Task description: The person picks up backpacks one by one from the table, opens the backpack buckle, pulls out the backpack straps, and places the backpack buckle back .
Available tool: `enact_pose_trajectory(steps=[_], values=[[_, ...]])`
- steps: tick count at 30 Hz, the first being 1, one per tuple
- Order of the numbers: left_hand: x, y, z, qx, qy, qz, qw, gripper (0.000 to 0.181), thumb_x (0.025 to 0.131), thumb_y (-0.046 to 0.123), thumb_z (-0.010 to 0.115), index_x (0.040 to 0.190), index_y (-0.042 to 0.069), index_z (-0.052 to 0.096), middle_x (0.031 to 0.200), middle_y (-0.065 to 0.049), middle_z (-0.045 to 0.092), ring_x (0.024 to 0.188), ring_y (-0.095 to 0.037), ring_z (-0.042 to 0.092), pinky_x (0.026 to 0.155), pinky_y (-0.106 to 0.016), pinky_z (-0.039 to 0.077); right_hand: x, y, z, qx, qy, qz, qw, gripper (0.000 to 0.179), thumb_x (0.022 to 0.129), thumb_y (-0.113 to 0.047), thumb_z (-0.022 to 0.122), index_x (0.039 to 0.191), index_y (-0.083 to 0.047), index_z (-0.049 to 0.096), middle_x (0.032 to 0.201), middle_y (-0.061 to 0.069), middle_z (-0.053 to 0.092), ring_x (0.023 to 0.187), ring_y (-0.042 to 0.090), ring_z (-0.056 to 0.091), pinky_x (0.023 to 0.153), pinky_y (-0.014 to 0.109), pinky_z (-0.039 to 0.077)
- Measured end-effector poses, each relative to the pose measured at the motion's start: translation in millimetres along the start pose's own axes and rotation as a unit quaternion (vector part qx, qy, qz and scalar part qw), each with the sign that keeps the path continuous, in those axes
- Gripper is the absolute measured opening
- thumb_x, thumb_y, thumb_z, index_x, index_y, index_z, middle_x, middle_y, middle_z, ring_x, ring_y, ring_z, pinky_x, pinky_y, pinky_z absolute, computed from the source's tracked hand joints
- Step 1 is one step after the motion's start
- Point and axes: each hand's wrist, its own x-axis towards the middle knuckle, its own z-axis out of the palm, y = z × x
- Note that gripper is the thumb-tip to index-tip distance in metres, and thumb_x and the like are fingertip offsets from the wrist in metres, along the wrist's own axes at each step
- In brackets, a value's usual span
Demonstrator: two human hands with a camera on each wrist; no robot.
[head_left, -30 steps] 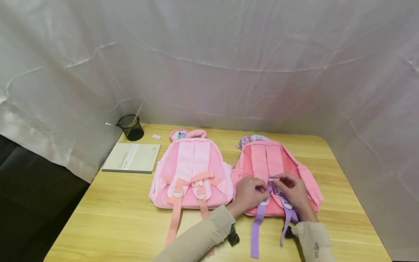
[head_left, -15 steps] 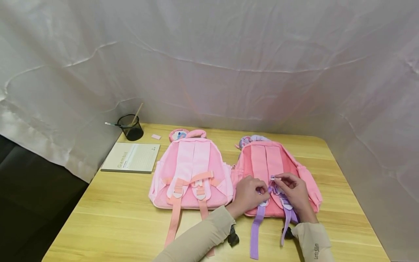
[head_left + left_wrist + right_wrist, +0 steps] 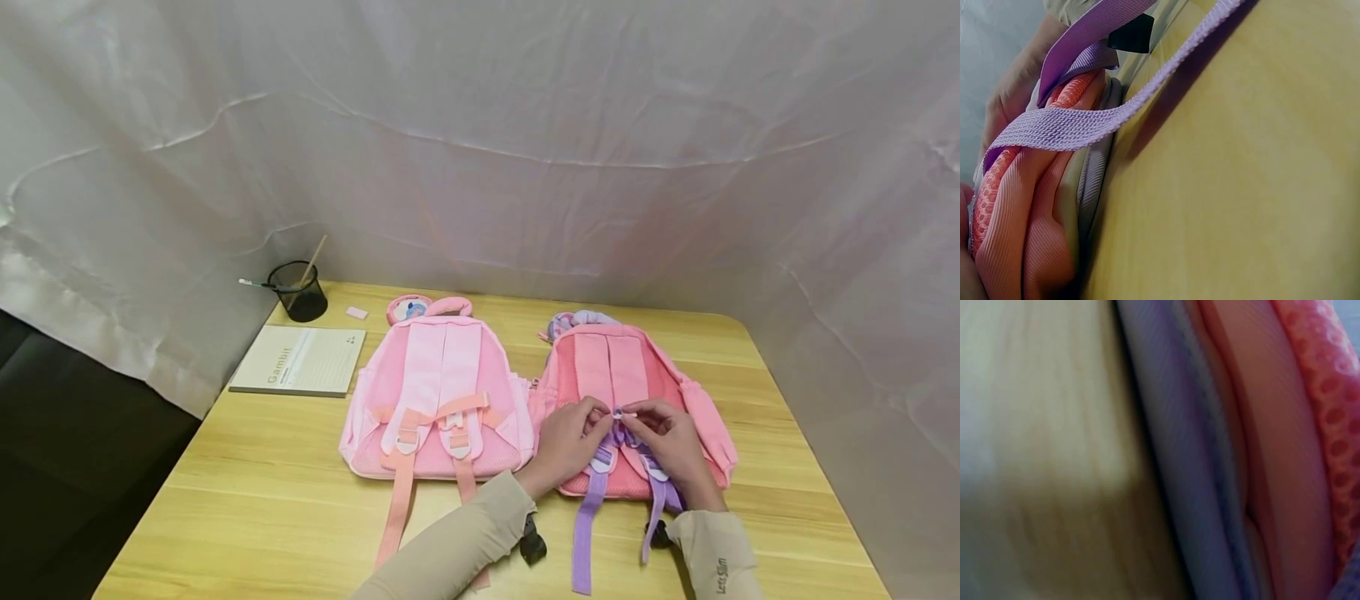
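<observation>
A coral-pink backpack [image 3: 645,367] lies on the right of the table, its back panel and shoulder straps facing up. Over its lower middle my two hands meet. Between their fingertips shows a small white buckle [image 3: 618,413] on purple webbing. My left hand [image 3: 566,437] pinches it from the left, thumb against forefinger. From the right, my right hand [image 3: 675,442] pinches it the same way. Purple strap ends [image 3: 587,533] hang from the bag toward the front edge, and in the left wrist view a purple strap [image 3: 1060,128] crosses the bag's side. The right wrist view shows mostly the bag's side [image 3: 1272,456].
Left of my hands lies a light pink backpack [image 3: 442,375] with orange straps. Farther left are a notebook [image 3: 300,360], a pink eraser [image 3: 356,312] and a black mesh pen cup [image 3: 303,300] holding pencils. A grey curtain [image 3: 480,150] surrounds the table [image 3: 247,500].
My left hand has risen from the lower purple webbing to the white buckle. The two hands' fingertips are now closer together. Both backpacks stay in place.
</observation>
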Motion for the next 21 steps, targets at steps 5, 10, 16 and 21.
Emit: enact_pose_trajectory(steps=[5, 10, 16, 21], values=[[0.9, -0.7, 0.2, 0.011, -0.004, 0.003, 0.9999, 0.024, 0.105, 0.040, 0.056, 0.116, 0.024, 0.070, 0.085, 0.013, 0.068, 0.075, 0.004, 0.052, 0.069, -0.013, 0.036, 1.0, 1.6, -0.4, 0.010, -0.025, -0.010, 0.9996, 0.017, 0.094, 0.004, 0.070, 0.110, 0.009, 0.069, 0.093, -0.011, 0.074, 0.080, 0.003, 0.067, 0.071, 0.018, 0.053], [1.0, -1.1, 0.1, 0.017, -0.002, 0.006, 0.9998, 0.021, 0.104, 0.038, 0.059, 0.114, 0.023, 0.070, 0.086, 0.013, 0.068, 0.075, 0.004, 0.051, 0.069, -0.012, 0.035, 1.5, 3.0, -0.7, 0.012, -0.036, -0.011, 0.9992, 0.018, 0.094, 0.004, 0.070, 0.111, 0.010, 0.068, 0.092, -0.009, 0.074, 0.080, 0.003, 0.068, 0.070, 0.019, 0.053], [0.5, -2.6, 1.6, 0.009, 0.001, 0.004, 1.0000, 0.019, 0.102, 0.036, 0.064, 0.112, 0.020, 0.069, 0.088, 0.012, 0.070, 0.075, 0.005, 0.052, 0.070, -0.011, 0.037, 1.0, 0.9, -0.2, -0.003, -0.040, -0.005, 0.9992, 0.020, 0.095, -0.001, 0.071, 0.113, 0.006, 0.069, 0.093, -0.009, 0.074, 0.083, 0.004, 0.068, 0.072, 0.019, 0.054], [-1.2, -3.2, 2.6, 0.003, 0.000, -0.003, 1.0000, 0.019, 0.102, 0.036, 0.065, 0.111, 0.020, 0.070, 0.088, 0.013, 0.070, 0.075, 0.007, 0.052, 0.071, -0.011, 0.038, -0.2, 2.0, -0.2, -0.009, -0.040, -0.007, 0.9991, 0.020, 0.095, -0.001, 0.072, 0.114, 0.006, 0.070, 0.094, -0.008, 0.075, 0.083, 0.005, 0.068, 0.072, 0.019, 0.054]])
